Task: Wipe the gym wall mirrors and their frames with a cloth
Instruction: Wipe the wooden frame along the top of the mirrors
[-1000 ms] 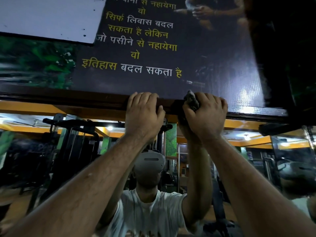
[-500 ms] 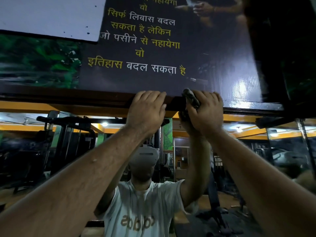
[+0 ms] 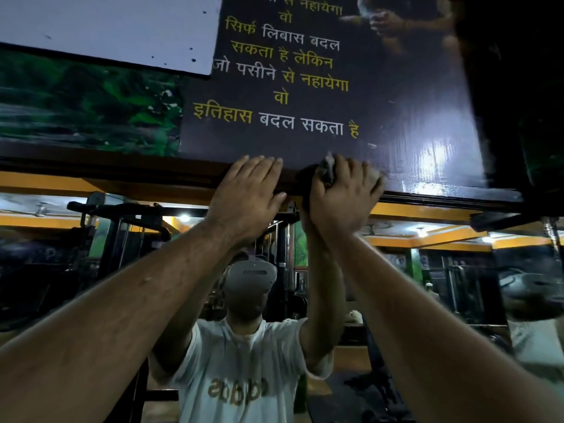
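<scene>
the work is now at the top frame [image 3: 122, 175] of the mirror [image 3: 427, 270], the dark wooden bar under the poster [image 3: 305, 87]. the right hand [image 3: 341, 193] has its fingers curled around a dark cloth [image 3: 328, 169], which it presses on the upper edge of the frame, just beside the left hand [image 3: 247, 193]. the left hand lies flat on the same bar, fingers straight and close together, holding nothing; i think it only gives support. how much of the frame is already wiped i cannot tell, because the wood looks the same on both sides. the long part of the frame to the left and right, and the glass below, probably remain to be done.
</scene>
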The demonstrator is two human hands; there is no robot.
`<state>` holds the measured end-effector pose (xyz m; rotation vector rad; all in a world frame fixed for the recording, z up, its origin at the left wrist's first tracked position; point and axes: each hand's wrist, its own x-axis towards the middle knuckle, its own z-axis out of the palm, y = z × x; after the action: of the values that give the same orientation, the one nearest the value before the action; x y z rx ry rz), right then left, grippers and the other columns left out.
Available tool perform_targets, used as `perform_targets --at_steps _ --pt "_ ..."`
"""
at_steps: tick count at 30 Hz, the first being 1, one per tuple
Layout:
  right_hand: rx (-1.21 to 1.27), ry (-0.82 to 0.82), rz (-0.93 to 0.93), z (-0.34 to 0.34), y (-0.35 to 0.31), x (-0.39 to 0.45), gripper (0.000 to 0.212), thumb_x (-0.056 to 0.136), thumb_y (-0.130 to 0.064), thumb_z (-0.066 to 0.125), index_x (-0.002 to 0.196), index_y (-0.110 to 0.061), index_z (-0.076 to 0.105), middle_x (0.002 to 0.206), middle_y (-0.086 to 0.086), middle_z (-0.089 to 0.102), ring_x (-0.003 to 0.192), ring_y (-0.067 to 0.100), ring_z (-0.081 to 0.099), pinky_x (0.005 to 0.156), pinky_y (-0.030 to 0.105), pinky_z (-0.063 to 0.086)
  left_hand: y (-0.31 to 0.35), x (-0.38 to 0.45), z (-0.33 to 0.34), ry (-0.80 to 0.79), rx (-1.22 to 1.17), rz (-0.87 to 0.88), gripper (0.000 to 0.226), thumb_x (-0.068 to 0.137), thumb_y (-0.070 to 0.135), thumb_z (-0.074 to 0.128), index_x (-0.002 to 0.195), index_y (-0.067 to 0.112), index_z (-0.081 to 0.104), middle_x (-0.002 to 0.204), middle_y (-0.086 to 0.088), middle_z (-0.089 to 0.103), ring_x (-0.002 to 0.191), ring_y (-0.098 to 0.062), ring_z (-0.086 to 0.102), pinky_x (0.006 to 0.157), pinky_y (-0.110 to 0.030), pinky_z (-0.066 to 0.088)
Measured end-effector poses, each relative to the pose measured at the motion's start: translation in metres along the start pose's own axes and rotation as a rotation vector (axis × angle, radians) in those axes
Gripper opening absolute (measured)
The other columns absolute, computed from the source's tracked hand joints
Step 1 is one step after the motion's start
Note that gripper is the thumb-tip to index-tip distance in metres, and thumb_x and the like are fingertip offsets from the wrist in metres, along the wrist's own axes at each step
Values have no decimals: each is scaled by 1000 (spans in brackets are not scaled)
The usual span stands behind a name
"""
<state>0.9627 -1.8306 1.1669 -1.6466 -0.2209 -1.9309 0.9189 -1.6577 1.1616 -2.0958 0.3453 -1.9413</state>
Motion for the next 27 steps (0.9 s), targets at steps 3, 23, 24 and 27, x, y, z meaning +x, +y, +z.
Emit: perform_targets --at_steps 3,23,24,27 --pt "8 -63 -228 6 -14 -14 54 92 -50 39 134 -25 63 138 1 62 144 28 42 125 58 12 -3 1 -4 -34 -28 40 61 101 30 37 157 7 30 160 -12 38 150 -26 30 127 -41 13" --pt "-80 -125 -198 22 -71 -22 59 96 -55 30 137 -24 58 142 3 59 147 28 38 125 55 11 -78 -17 -28 -127 -136 -8 58 106 27 41 159 9 24 162 -9 32 151 -26 25 126 -40 11" --pt "-62 -156 -254 25 -80 -25 58 96 -54 30 137 -23 59 140 3 60 145 28 40 125 55 12 -78 -16 -30 -135 -153 3 58 105 23 41 158 9 26 161 -10 34 150 -26 26 126 -40 11" --pt "-5 -172 -422 23 -86 -25 57 97 -53 31 136 -23 61 133 2 66 135 27 52 122 54 22 -80 -16 -34 -131 -189 -2 56 104 20 40 158 10 28 162 -10 34 151 -26 24 126 -40 7"
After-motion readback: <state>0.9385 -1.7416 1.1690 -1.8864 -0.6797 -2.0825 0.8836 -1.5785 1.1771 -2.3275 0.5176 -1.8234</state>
